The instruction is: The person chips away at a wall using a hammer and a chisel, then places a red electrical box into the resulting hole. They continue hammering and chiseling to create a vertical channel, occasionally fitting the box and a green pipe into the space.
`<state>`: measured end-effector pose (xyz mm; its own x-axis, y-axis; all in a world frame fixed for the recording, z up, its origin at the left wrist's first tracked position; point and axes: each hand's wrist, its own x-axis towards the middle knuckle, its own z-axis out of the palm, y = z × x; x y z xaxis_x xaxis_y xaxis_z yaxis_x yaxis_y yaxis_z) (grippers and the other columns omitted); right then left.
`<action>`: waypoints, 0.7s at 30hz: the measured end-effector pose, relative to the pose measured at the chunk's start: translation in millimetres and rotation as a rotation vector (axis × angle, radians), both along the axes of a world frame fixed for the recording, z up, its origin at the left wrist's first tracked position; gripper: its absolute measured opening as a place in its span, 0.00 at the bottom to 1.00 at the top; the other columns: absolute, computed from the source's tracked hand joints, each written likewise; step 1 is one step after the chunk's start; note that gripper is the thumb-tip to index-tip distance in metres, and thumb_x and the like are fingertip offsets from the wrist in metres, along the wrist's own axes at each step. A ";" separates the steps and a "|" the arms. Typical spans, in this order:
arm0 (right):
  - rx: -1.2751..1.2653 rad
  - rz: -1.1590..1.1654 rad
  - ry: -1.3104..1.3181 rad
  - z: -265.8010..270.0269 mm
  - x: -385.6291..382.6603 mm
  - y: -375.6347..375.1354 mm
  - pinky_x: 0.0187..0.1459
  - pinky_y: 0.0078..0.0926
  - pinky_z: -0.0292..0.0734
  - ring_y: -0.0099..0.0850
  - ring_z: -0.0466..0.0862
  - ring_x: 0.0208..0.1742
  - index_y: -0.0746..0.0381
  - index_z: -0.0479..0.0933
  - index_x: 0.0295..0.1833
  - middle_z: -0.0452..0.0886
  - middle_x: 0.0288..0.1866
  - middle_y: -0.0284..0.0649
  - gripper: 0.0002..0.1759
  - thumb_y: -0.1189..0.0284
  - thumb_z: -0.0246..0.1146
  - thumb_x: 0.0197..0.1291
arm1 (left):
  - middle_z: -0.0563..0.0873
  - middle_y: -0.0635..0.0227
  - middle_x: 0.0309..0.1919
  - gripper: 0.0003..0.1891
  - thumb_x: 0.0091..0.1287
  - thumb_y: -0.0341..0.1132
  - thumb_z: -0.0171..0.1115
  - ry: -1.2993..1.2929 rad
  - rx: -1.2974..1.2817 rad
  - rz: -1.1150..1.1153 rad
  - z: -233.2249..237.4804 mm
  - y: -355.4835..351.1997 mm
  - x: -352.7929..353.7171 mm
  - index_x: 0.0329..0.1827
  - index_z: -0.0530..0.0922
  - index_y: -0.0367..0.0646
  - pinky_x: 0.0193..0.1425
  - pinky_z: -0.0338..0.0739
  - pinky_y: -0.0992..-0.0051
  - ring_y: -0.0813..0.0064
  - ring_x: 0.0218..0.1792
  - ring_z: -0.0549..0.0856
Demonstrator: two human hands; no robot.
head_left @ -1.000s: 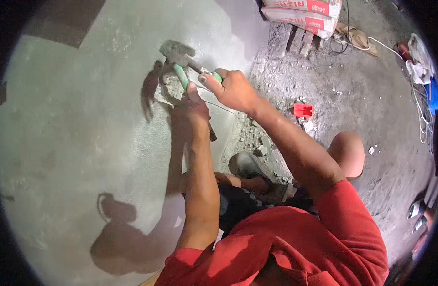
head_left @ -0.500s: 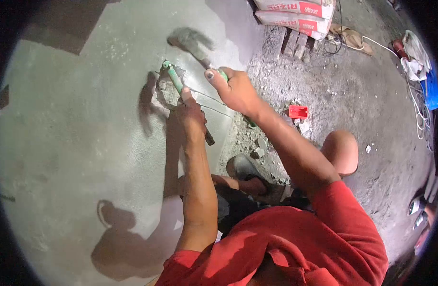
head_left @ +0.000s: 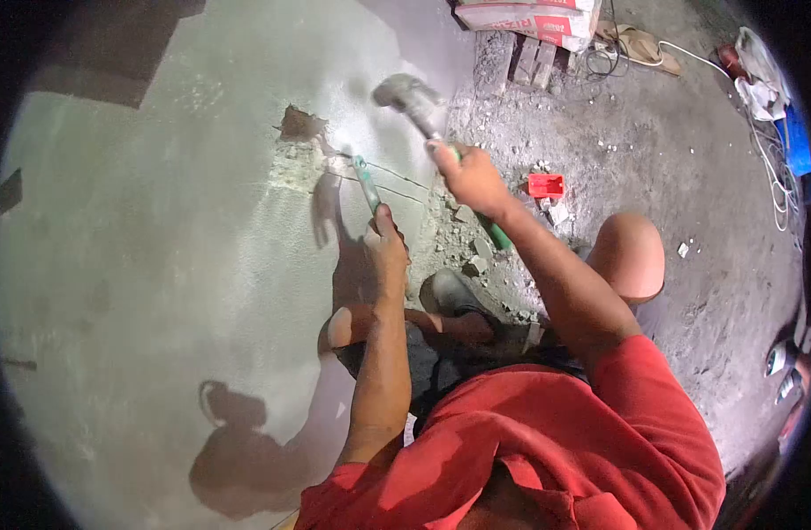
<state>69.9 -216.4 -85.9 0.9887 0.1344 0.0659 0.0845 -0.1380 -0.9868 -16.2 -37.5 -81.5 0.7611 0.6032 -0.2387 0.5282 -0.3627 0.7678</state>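
My left hand [head_left: 388, 250] is closed around a chisel [head_left: 367, 185], whose pale green end points toward the top of the view, in front of the grey wall. Held in my right hand [head_left: 473, 183] is a hammer [head_left: 412, 95] with a green handle; its metal head is blurred, above and to the right of the chisel's green end and apart from it. A rough hole [head_left: 301, 124] is broken into the wall left of the chisel, with chipped plaster below it. Two thin lines run from there to the wall's right edge. The chisel's lower end is mostly hidden by my hand.
Rubble [head_left: 481, 247] lies along the foot of the wall near my shoe. A red plastic box [head_left: 545, 185] sits on the dusty floor. Beyond are stacked cement bags [head_left: 529, 19] on wooden blocks, with white cable [head_left: 768, 168] and a blue object [head_left: 796, 141] at far right.
The chisel and my left hand have shifted right and down in the view, away from the broken hole, uncovering it. My right hand and the hammer have also moved right.
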 end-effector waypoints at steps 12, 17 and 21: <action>0.320 -0.036 0.306 -37.1 -2.8 -24.9 0.19 0.29 0.66 0.27 0.70 0.15 0.63 0.72 0.27 0.70 0.17 0.35 0.35 0.43 0.49 0.74 | 0.83 0.44 0.36 0.27 0.75 0.55 0.55 -0.399 0.378 -0.194 9.3 30.7 19.8 0.54 0.77 0.34 0.47 0.76 0.56 0.43 0.40 0.84; 0.219 -0.002 0.413 -47.0 -14.2 -30.9 0.17 0.27 0.67 0.29 0.73 0.13 0.67 0.75 0.35 0.75 0.20 0.39 0.37 0.41 0.46 0.75 | 0.83 0.51 0.27 0.27 0.75 0.58 0.55 -0.324 0.103 -0.197 -26.0 23.7 -6.7 0.42 0.77 0.36 0.37 0.75 0.58 0.46 0.31 0.84; 0.093 0.064 0.364 -35.8 -37.4 -36.9 0.18 0.27 0.68 0.28 0.75 0.16 0.67 0.75 0.36 0.75 0.21 0.39 0.36 0.43 0.46 0.76 | 0.82 0.53 0.24 0.29 0.75 0.59 0.54 -0.324 0.046 -0.164 -5.4 26.7 10.2 0.40 0.78 0.35 0.36 0.75 0.58 0.48 0.30 0.84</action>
<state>32.5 -253.3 -121.7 0.9396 0.2063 -0.2733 -0.2682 -0.0526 -0.9619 -6.0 -10.7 -86.9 0.8802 0.4713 0.0552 0.1924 -0.4608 0.8664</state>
